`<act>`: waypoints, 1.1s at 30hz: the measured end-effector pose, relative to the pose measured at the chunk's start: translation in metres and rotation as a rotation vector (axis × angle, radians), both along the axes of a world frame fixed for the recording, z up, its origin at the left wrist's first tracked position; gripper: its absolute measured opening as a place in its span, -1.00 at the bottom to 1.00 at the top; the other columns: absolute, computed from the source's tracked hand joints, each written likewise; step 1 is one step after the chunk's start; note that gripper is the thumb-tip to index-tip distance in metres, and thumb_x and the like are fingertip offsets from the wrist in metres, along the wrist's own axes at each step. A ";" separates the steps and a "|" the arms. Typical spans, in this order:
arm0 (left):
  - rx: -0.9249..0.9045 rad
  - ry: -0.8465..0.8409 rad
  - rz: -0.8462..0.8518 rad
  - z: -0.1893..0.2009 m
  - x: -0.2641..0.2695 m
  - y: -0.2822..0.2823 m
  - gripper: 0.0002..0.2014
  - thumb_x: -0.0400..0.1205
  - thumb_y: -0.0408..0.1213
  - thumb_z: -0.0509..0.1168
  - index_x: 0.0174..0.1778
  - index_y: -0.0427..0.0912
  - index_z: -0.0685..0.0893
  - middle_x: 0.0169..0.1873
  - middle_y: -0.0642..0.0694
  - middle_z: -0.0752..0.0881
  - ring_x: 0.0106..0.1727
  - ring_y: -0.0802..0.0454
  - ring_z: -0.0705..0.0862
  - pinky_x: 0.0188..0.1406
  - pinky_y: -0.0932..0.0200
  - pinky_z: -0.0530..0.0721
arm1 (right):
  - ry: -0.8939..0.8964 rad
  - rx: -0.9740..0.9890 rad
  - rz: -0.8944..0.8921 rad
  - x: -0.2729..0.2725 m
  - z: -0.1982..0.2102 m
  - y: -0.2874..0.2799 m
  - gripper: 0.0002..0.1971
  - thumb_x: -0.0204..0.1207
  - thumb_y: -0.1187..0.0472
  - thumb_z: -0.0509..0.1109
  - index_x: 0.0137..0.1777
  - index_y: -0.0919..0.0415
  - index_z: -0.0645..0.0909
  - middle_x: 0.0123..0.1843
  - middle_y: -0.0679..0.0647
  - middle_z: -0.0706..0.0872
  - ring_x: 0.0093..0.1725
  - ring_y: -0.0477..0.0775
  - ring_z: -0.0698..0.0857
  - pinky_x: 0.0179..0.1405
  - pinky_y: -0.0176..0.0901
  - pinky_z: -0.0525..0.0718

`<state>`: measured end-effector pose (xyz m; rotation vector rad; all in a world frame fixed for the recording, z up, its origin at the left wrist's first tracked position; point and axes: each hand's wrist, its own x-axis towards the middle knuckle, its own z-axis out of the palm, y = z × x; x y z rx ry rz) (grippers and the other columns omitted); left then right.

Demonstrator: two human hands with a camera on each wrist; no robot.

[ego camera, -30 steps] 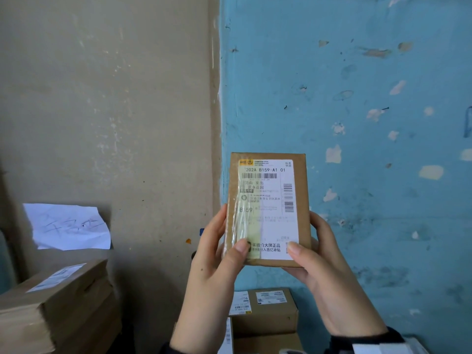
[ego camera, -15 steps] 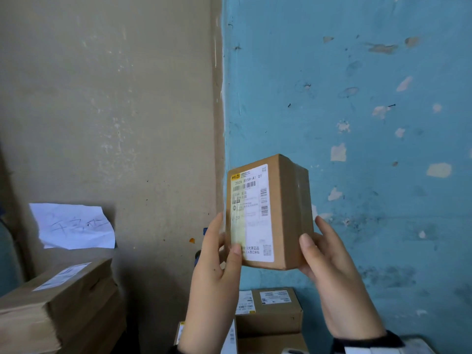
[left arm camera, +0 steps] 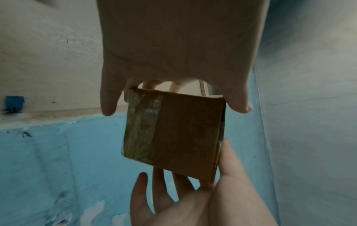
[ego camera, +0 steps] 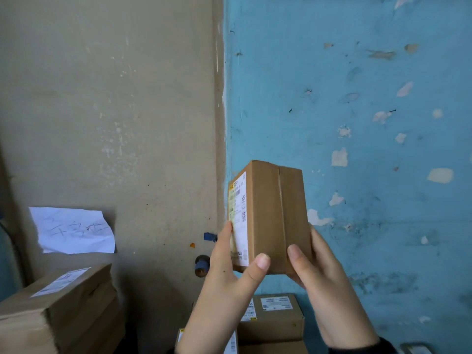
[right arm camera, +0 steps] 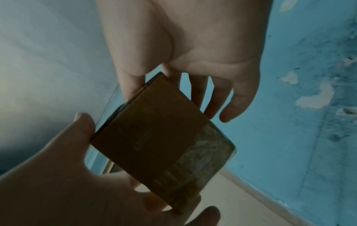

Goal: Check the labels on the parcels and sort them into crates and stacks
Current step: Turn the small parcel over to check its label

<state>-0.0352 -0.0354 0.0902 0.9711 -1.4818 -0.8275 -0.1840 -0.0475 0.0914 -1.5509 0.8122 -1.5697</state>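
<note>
A small brown cardboard parcel is held upright at chest height before the wall corner. Its white shipping label faces left, seen edge-on, and a taped brown side faces me. My left hand grips the lower left, thumb on the front corner and fingers on the label face. My right hand holds the lower right, thumb on the front and fingers behind. The left wrist view shows the parcel's underside between both hands. The right wrist view shows the parcel's base the same way.
Brown labelled boxes sit below the hands. A stack of flat cartons stands at lower left under a handwritten paper sheet on the beige wall. A peeling blue wall fills the right.
The parcel has turned about its upright axis, the label swinging from facing me round to the left. My left thumb slid onto the front corner. Both hands kept hold.
</note>
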 end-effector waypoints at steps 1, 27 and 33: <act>0.005 0.000 -0.013 0.003 -0.001 0.001 0.03 0.08 0.54 0.29 0.49 0.39 0.09 0.39 0.43 0.35 0.32 0.50 0.46 -0.06 0.66 0.55 | 0.018 -0.014 -0.002 0.001 0.000 -0.001 -0.45 0.28 -0.26 0.41 0.34 -0.40 0.54 0.31 -0.28 0.71 0.33 -0.19 0.66 0.46 0.13 0.53; 0.097 0.260 -0.178 -0.016 0.010 0.010 -0.03 0.19 0.24 0.47 0.57 0.12 0.37 0.38 0.00 0.62 0.37 -0.01 0.66 0.34 -0.06 0.68 | -0.114 0.114 0.169 0.015 -0.004 0.015 -0.63 0.19 -0.10 0.47 0.00 -0.55 0.66 0.11 -0.24 0.80 0.13 -0.10 0.79 0.28 0.18 0.65; 0.092 0.251 -0.172 -0.015 0.010 0.012 -0.05 0.20 0.31 0.44 0.56 0.19 0.38 0.36 0.06 0.64 0.37 0.04 0.66 0.37 -0.05 0.66 | -0.117 0.103 0.209 0.017 -0.006 0.017 -0.59 0.12 -0.18 0.45 0.04 -0.45 0.70 0.11 -0.19 0.81 0.12 -0.12 0.79 0.24 0.10 0.65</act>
